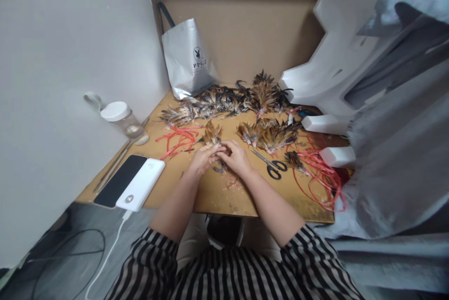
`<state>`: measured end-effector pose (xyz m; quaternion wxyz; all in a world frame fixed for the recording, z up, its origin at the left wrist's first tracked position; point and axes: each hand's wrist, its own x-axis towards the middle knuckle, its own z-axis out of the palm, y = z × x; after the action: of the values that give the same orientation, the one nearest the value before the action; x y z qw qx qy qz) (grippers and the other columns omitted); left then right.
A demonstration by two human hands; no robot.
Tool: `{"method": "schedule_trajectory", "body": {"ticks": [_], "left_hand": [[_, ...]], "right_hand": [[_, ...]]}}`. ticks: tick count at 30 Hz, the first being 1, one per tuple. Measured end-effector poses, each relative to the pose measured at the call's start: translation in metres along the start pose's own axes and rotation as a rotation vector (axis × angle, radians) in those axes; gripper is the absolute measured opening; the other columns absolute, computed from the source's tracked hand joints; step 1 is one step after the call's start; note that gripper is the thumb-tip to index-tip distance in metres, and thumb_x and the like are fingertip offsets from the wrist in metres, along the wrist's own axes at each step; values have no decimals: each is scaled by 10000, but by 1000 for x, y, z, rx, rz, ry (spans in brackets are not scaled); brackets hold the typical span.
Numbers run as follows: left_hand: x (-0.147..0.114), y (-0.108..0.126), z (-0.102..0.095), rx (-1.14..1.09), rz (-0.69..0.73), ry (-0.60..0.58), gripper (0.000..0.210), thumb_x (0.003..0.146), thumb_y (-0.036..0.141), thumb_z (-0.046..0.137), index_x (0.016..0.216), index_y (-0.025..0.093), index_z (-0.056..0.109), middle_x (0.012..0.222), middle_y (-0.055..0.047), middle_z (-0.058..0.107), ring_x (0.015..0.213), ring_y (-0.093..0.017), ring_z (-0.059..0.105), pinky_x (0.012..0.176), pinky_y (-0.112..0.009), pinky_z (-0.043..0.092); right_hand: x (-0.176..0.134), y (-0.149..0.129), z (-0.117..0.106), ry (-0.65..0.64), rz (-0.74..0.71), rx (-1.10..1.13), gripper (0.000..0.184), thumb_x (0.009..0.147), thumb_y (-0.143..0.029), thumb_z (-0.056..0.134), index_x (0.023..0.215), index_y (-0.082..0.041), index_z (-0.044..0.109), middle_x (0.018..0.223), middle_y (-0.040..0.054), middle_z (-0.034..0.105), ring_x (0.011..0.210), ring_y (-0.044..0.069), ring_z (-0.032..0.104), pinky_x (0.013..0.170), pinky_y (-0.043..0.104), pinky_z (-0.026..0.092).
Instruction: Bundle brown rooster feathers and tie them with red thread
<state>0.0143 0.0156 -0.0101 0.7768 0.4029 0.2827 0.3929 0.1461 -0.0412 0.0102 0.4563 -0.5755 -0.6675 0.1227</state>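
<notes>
Both of my hands meet over the front middle of the wooden table (196, 197). Pinched in my left hand (204, 157) is the base of a small bunch of brown feathers (212, 134), its tips fanning away from me. My right hand (235, 156) closes at the same base, its fingertips touching those of the left; what exactly they grip there is hidden. Scissors (270, 164) with black handles lie to the right of my right hand. Beyond it rest several tied feather bunches (268, 134). Red plastic strips (180, 138) lie to the left.
Dark and speckled feathers (220, 101) line the back, before a silver bag (189, 56). A lidded cup (122, 120), a phone (121, 180) and a cabled white power bank (140, 185) are at left. More red strips (322, 173) and white foam (315, 75) stand right.
</notes>
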Motion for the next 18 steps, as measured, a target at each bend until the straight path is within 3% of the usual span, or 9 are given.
{"method": "schedule_trajectory", "body": {"ticks": [6, 18], "left_hand": [[-1, -3, 1, -10, -10, -43, 249, 670, 246, 675, 873, 104, 649, 865, -108, 676, 809, -158, 627, 760, -272, 472], [-2, -3, 2, 14, -3, -78, 260, 651, 275, 684, 847, 106, 653, 867, -117, 670, 837, -186, 620, 740, -288, 481]], "right_hand": [[-1, -4, 1, -6, -32, -226, 218, 786, -333, 504, 942, -202, 581, 825, 53, 557, 751, 168, 516, 659, 255, 371], [-1, -6, 0, 16, -68, -338, 198, 802, -369, 469, 785, -197, 566, 759, 48, 528, 707, 163, 478, 624, 254, 333]]}}
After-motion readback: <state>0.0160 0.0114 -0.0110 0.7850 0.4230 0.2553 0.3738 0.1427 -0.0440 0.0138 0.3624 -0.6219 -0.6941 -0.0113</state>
